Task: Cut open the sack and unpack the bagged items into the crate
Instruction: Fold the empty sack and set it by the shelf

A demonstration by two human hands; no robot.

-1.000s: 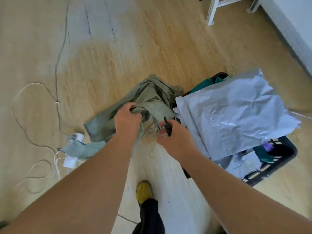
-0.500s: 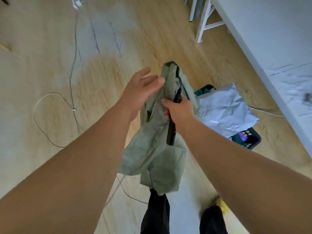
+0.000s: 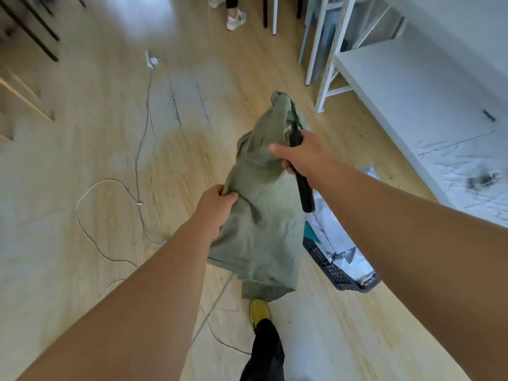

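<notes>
Two hands hold up the green sack [image 3: 261,215], hiding part of the crate [image 3: 334,270]; left hand [image 3: 217,206] now grips it, right hand [image 3: 302,155] also holds a black tool [image 3: 303,188].

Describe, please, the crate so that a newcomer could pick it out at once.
Start at the white table on the right, then drop to the floor beside it. Just past the hanging green sack, under the person's right forearm, sits the crate: black, with latticed walls, stuffed with crinkled white bags.
</notes>
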